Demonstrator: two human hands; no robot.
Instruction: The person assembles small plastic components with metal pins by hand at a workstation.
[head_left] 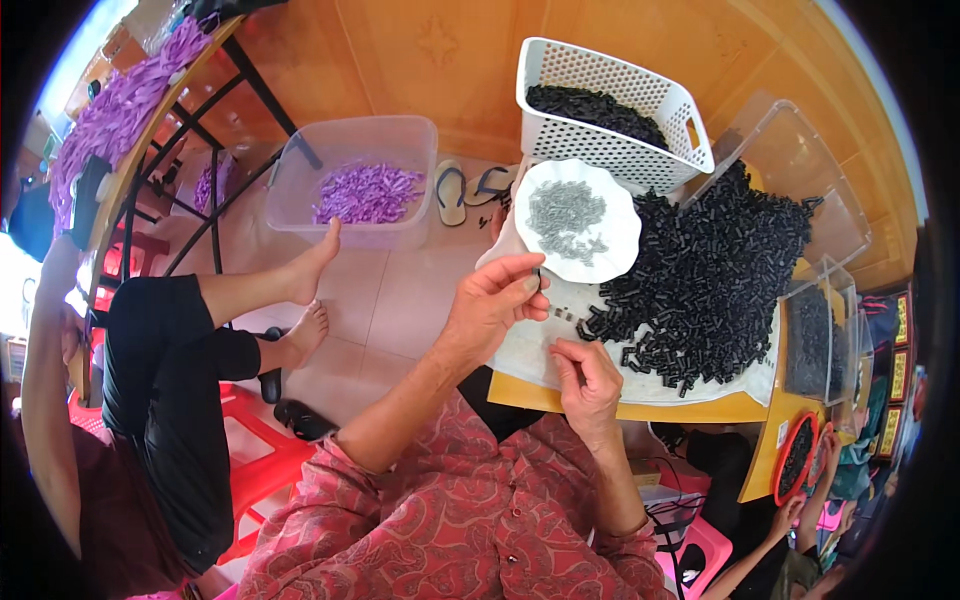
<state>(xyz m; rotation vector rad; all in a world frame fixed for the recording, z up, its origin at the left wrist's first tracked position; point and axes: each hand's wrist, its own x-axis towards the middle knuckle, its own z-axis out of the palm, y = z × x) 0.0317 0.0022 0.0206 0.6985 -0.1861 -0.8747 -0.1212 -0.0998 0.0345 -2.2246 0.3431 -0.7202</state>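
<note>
Thumb and forefinger of the left hand (500, 302) pinch a small dark piece (541, 270), the other fingers curled loosely behind; this hand is over the left part of the desk (650, 411). To its right and closer to the near edge, the right hand (590, 392) is half curled, thumb near the bent forefinger; whether anything sits between them I cannot tell.

From left to right, a clear tub (400, 232) of purple pieces (370, 192) stands on the floor, well apart from both hands. On the desk's left side, a white scalloped plate (622, 250) carries small grey pieces (566, 212), just beyond the left fingertips. A few loose bits (564, 314) lie on the white cloth (525, 367), between the two hands. At the back edge, a white perforated basket (610, 148) holds more black pieces. Right of both hands, a broad heap of black pieces (700, 290) spreads over the cloth, its nearest edge beside the right hand. A clear container (848, 335) stands at the desk's right edge.
</note>
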